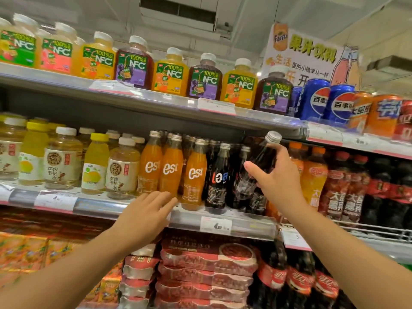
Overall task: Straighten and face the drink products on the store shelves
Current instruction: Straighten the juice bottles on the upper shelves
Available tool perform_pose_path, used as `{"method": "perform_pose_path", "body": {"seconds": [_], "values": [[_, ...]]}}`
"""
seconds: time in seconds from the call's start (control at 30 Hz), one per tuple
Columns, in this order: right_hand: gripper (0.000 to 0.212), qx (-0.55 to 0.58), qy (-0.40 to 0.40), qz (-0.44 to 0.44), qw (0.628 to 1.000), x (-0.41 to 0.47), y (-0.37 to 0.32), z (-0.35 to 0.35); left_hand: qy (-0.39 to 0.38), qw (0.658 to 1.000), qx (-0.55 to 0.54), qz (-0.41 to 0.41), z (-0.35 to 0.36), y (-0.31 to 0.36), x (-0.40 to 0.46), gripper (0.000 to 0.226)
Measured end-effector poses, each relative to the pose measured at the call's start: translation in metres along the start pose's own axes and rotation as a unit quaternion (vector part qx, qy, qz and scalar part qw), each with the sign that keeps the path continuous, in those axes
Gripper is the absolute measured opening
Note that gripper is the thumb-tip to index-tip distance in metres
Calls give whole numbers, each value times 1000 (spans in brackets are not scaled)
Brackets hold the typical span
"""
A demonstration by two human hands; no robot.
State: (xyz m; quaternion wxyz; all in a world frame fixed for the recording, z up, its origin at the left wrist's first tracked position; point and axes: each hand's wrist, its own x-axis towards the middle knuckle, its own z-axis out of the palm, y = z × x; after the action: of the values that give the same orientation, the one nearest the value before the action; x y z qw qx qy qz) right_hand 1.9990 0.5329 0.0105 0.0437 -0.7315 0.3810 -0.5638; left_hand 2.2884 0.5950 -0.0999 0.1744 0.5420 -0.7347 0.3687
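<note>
Store drinks aisle, middle shelf [138,207]: your right hand [278,175] grips a dark cola bottle [256,168] around its body, thumb on the near side and fingers wrapped behind, the bottle lifted off the shelf and tilted so its silver cap leans up and to the right, toward the underside of the top shelf [156,103]. It hangs in front of the other dark bottles at the right end of the glass-bottle row, just beside one black bottle [219,175] standing upright with its label facing out. Your left hand [145,210] is spread open and holds nothing, fingers stretched flat toward the shelf edge, fingertips just at the base of the orange "est" bottles [172,168]; whether they touch the glass is not clear. Three orange bottles stand in front with logos forward, more behind. To their left sit pale tea bottles [123,168] and yellow-capped juice bottles [95,163]. On the top shelf, NFC juice bottles [169,74] line up beside blue Pepsi cans [316,101]
</note>
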Motion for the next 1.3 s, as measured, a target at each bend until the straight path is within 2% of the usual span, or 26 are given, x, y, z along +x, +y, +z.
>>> {"method": "perform_pose_path", "body": {"seconds": [0.23, 0.43, 0.67, 0.73, 0.83, 0.93, 1.1, 1.2, 1.3], "values": [[74, -46, -31, 55, 997, 13, 25, 25, -57, 996, 17, -66, 22, 3, 0, 62], [93, -103, -73, 84, 988, 23, 35, 36, -64, 992, -2, -109, 27, 7, 3, 62], [86, -129, -83, 81, 985, 31, 35, 46, -82, 993, -8, -85, 20, 4, 6, 63], [90, -142, -88, 84, 982, 34, 34, 49, -63, 996, -10, -58, 17, 3, 7, 56], [96, -141, -93, 89, 982, 33, 34, 50, -78, 994, -29, -69, 18, 2, 10, 48], [103, -142, -109, 81, 981, 28, 35, 49, -62, 994, -36, -83, 24, -1, 13, 45], [98, -120, -98, 78, 985, 7, 30, 47, -62, 994, -41, -80, 17, -1, 16, 49], [82, -146, -92, 2, 985, -17, 24, 45, -63, 994, -21, -84, 15, 1, 15, 52], [58, -147, -134, -85, 976, -48, 21, 54, -70, 992, -20, -102, 17, 4, 15, 44]]}}
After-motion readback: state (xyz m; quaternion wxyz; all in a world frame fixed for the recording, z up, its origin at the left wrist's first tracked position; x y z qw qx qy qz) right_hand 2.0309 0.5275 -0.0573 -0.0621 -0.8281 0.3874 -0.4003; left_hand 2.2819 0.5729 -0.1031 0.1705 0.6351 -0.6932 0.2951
